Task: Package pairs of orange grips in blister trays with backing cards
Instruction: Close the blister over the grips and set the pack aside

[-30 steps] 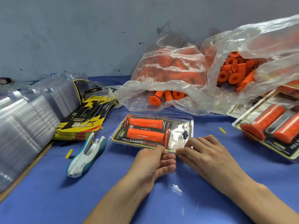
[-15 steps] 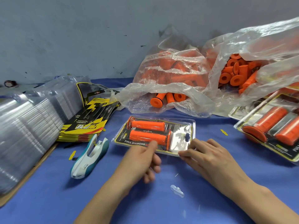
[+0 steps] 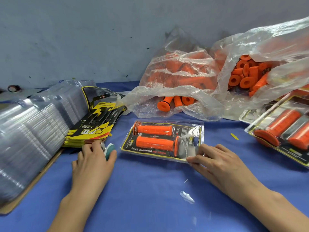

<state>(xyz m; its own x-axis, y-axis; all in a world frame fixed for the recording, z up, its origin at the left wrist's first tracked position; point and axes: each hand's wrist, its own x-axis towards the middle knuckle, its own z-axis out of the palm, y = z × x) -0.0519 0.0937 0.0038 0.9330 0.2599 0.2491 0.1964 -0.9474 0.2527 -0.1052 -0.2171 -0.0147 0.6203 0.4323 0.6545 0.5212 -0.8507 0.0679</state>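
A clear blister pack [image 3: 163, 142] lies mid-table on the blue cloth, holding two orange grips [image 3: 154, 143] over a black and yellow backing card. My right hand [image 3: 215, 163] pinches the pack's near right corner between thumb and fingers. My left hand [image 3: 92, 162] lies over a white and teal stapler [image 3: 109, 149] left of the pack, fingers and thumb wrapped round it; only the stapler's tip shows. A stack of backing cards [image 3: 93, 129] sits just beyond that hand.
Stacks of empty clear blister trays [image 3: 28, 131] fill the left side. Two plastic bags of loose orange grips [image 3: 180, 77] [image 3: 250, 76] lie at the back. Finished packs [image 3: 284, 131] rest at the right edge. A plastic scrap [image 3: 187, 196] lies near me.
My left hand has left the pack's near edge and moved left onto the stapler. My right hand stays at the pack's near right corner.
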